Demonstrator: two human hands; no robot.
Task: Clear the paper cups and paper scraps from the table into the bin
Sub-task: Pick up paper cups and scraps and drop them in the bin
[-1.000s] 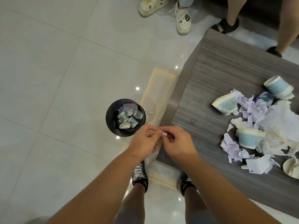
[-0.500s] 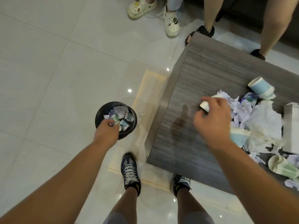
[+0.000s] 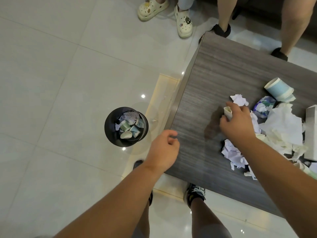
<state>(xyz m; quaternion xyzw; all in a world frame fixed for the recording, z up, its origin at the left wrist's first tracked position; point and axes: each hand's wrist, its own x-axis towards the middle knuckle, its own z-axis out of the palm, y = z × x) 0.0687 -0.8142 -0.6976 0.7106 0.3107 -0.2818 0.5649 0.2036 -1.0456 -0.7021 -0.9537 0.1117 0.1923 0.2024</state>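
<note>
A small black bin stands on the floor left of the table and holds crushed cups and paper scraps. On the grey wooden table lies a heap of white and lilac paper scraps with a blue-and-white paper cup on its side behind it. My right hand grips a flattened paper cup at the heap's left edge. My left hand hovers over the table's near left corner, fingers loosely curled and holding nothing.
Other people's feet in cream clogs and black sandals stand beyond the table's far edge. A white box sits at the right frame edge. My own shoes are by the table's near side. Pale tiled floor surrounds the bin.
My left hand has come away from the bin and moved right to the table corner. My right hand has closed round the flattened cup at the heap.
</note>
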